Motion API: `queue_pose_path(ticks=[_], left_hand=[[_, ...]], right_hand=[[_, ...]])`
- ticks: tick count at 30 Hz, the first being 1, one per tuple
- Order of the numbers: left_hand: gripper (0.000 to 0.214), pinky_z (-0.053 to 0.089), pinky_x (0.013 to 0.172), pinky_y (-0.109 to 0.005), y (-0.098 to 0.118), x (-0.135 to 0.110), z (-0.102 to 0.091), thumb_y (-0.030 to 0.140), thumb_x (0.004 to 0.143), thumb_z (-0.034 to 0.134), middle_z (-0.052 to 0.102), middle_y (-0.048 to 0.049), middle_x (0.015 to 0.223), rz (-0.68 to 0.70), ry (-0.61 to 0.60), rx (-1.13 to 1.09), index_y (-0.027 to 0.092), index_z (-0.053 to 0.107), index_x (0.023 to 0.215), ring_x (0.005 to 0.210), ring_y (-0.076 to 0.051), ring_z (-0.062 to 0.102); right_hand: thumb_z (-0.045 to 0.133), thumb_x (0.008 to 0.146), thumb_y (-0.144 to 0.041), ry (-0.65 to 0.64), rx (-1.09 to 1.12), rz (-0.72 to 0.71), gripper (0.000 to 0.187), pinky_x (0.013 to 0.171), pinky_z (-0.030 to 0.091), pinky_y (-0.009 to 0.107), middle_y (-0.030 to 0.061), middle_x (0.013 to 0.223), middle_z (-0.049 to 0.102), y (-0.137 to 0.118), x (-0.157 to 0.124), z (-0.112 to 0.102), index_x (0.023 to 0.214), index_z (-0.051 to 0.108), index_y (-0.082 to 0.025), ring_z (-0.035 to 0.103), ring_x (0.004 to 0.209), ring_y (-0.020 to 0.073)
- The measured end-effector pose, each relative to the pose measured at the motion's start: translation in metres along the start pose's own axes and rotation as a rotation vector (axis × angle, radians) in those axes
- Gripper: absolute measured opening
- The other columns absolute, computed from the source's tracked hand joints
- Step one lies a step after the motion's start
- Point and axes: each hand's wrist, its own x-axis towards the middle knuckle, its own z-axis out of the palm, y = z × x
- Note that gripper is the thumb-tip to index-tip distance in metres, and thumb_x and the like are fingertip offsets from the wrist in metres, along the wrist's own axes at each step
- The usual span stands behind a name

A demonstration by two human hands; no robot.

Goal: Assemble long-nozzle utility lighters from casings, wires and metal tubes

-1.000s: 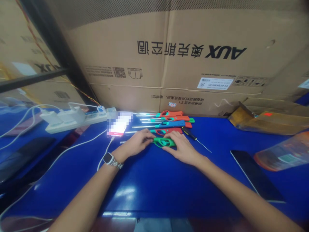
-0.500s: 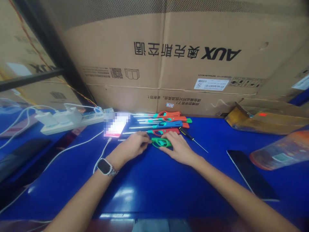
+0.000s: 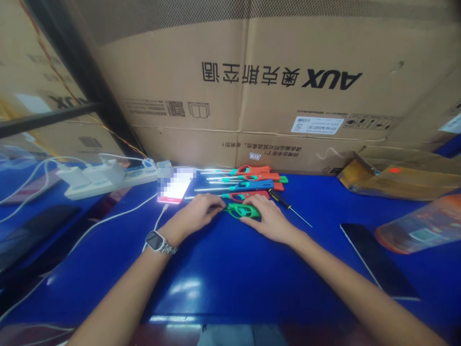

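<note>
A green long-necked gas lighter [image 3: 238, 211] lies on the blue tabletop [image 3: 230, 274] nearest me. My right hand [image 3: 272, 217] is closed around its handle, thumb on the near side and fingers over the top. At the neck end, my left hand [image 3: 198, 212] pinches the lighter with its fingers; its fingertips and most of the metal neck are hidden. Just beyond lie a red lighter [image 3: 239, 196], a blue lighter [image 3: 257, 185] and several others in a rough row, necks pointing left. A black-and-yellow screwdriver [image 3: 278, 197] rests right of them.
A lit phone [image 3: 176, 190] on a white cable lies left of the lighters, by a power strip [image 3: 108, 182] with plugs. At right are a dark phone [image 3: 378, 262], a plastic jar [image 3: 421, 228] and an open carton [image 3: 389, 180]. A large cardboard box [image 3: 173, 62] stands behind.
Both hands keep their hold on the green lighter and have barely moved. The whole view has shifted slightly.
</note>
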Motion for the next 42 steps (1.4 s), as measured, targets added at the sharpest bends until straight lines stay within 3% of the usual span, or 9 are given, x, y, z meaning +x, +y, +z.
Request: queue_pose_path(ticks=[7,16,21,27,33,38,42], left_hand=[[0.022,0.049,0.089,-0.036,0.0,0.002,0.001,0.017,0.093,0.053,0.072,-0.0075,0.105,0.009,-0.006,0.015,0.02,0.071,0.106,0.097,-0.022,0.065],[0.024,0.052,0.085,-0.033,0.003,-0.001,0.002,0.02,0.084,0.063,0.07,-0.0055,0.105,-0.028,0.02,-0.011,0.021,0.07,0.108,0.091,-0.02,0.066],[0.025,0.05,0.088,-0.035,0.003,0.001,0.005,0.018,0.089,0.058,0.067,-0.006,0.107,0.032,-0.002,-0.031,0.022,0.067,0.112,0.098,-0.021,0.063],[0.016,0.048,0.078,-0.03,-0.002,0.003,0.008,0.023,0.093,0.058,0.065,-0.0048,0.098,0.011,-0.015,-0.071,0.02,0.066,0.106,0.086,-0.018,0.062],[0.016,0.048,0.078,-0.029,-0.001,0.003,0.007,0.027,0.096,0.055,0.064,-0.0055,0.1,0.06,0.017,-0.088,0.02,0.066,0.104,0.087,-0.018,0.061],[0.015,0.044,0.064,-0.027,0.011,0.003,0.009,0.031,0.093,0.056,0.063,-0.0031,0.095,-0.012,0.043,0.082,0.02,0.064,0.101,0.069,-0.015,0.058],[0.017,0.041,0.063,-0.028,0.017,0.005,0.012,0.035,0.091,0.055,0.066,-0.0022,0.088,-0.034,0.056,0.258,0.021,0.062,0.097,0.074,-0.019,0.061]], right_hand=[[0.066,0.088,-0.045,0.015,0.039,0.004,0.032,0.086,0.046,0.041,0.0053,0.109,0.063,0.0,0.0,0.0,0.112,0.059,-0.026,0.058,0.104,0.0251],[0.066,0.088,-0.046,0.015,0.009,0.019,0.032,0.085,0.045,0.041,0.0058,0.107,0.064,0.0,-0.001,0.001,0.112,0.059,-0.026,0.059,0.102,0.0255],[0.066,0.088,-0.045,0.011,0.02,0.009,0.031,0.087,0.045,0.041,0.0054,0.11,0.064,0.0,-0.001,0.001,0.112,0.059,-0.026,0.058,0.104,0.0256],[0.066,0.088,-0.045,0.03,0.044,0.0,0.031,0.089,0.045,0.041,0.0058,0.111,0.065,0.001,-0.002,0.002,0.112,0.06,-0.025,0.059,0.105,0.0253],[0.064,0.089,-0.046,0.08,0.105,0.0,0.032,0.088,0.047,0.041,0.0062,0.114,0.065,0.004,-0.002,0.003,0.113,0.059,-0.025,0.061,0.107,0.0256],[0.065,0.089,-0.046,0.09,0.138,0.012,0.033,0.092,0.047,0.042,0.0059,0.12,0.065,0.004,-0.002,0.005,0.114,0.058,-0.026,0.061,0.111,0.0257],[0.066,0.088,-0.044,0.087,0.142,0.023,0.034,0.093,0.047,0.042,0.0054,0.121,0.066,0.003,-0.002,0.005,0.115,0.058,-0.025,0.061,0.111,0.0259]])
